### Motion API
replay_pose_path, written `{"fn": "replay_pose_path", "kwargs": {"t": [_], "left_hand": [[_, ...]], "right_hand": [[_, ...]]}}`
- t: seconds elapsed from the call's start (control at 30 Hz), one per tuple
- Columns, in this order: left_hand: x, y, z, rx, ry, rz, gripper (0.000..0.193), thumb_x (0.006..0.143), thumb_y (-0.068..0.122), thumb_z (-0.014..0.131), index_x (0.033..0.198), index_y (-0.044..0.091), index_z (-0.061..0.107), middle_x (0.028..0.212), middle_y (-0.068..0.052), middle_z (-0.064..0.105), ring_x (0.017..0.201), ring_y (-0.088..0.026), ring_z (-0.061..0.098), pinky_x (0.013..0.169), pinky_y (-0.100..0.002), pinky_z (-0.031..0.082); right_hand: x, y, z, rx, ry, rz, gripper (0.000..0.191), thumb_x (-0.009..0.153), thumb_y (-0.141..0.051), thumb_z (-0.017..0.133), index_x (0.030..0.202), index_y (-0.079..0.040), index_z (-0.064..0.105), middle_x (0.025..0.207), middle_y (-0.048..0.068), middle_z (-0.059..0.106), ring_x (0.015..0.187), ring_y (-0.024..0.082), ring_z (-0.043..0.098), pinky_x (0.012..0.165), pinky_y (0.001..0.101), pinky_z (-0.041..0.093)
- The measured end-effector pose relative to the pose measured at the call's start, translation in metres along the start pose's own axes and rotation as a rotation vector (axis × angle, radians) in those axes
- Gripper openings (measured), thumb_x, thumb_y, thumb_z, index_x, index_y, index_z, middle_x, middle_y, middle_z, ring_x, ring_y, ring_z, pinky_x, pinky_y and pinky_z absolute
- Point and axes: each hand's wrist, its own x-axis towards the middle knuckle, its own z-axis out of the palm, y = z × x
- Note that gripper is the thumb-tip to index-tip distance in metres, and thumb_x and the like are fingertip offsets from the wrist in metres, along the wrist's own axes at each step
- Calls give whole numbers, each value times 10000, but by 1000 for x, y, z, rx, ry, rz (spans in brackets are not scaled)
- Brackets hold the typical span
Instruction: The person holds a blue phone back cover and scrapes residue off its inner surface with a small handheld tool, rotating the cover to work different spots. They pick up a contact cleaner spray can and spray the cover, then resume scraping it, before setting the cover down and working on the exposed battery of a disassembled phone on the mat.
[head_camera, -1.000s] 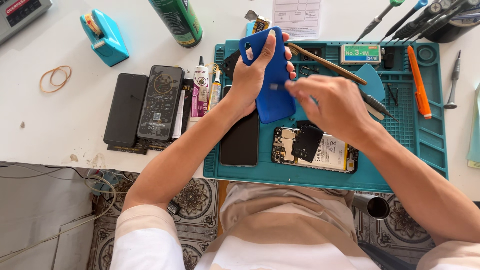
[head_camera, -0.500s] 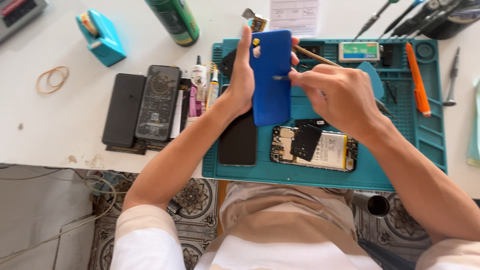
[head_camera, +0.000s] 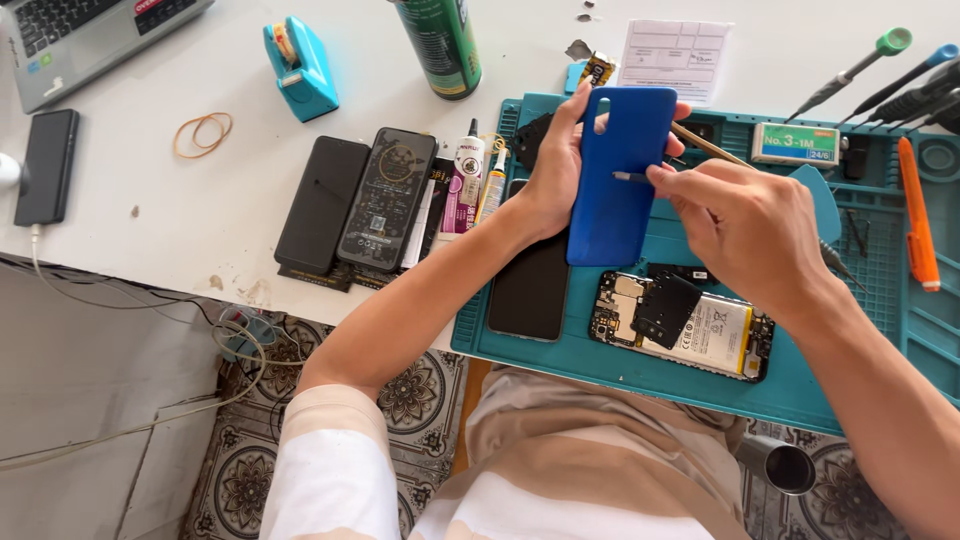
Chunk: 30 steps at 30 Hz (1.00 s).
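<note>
Gripping the blue phone cover (head_camera: 618, 175), left hand (head_camera: 553, 165) has turned it upright; right hand (head_camera: 745, 225) now pinches a small tool (head_camera: 630, 177) at its three o'clock edge.

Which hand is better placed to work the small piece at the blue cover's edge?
Right. The right hand pinches the small piece against the blue back cover, while the left hand grips the cover.
</note>
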Motion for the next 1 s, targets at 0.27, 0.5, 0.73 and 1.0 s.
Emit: {"fn": "replay_pose_path", "kwargs": {"t": [0.27,0.5,0.73,1.0], "left_hand": [[-1,-4,1,-56,-70,-42,922,1047,736,266,1555,-2,483,1173,-148,691,1061,-213,699,983,-365,587],[1,-6,2,-12,-14,-102,990,956,808,263,1539,39,487,1178,-110,667,1088,-197,691,1007,-385,607],[1,-9,0,53,21,-82,1000,944,826,257,1515,48,519,1157,-120,671,1082,-200,696,1018,-386,608],[0,-8,0,43,33,-82,994,961,820,244,1512,44,529,1125,-111,663,1054,-197,683,996,-374,607]], "right_hand": [[-2,7,-4,19,-14,-65,181,990,-75,718,1137,-131,807,911,49,759,695,188,693,566,327,509],[-3,12,-5,-23,39,-112,250,964,-46,712,1156,-166,817,909,18,757,729,176,693,583,318,511],[-4,13,-5,-11,15,-99,219,989,-63,724,1150,-175,820,913,16,761,696,164,686,556,309,501],[-7,11,1,3,43,-181,246,935,-57,742,1146,-162,814,942,35,749,775,186,701,647,317,545]]}}
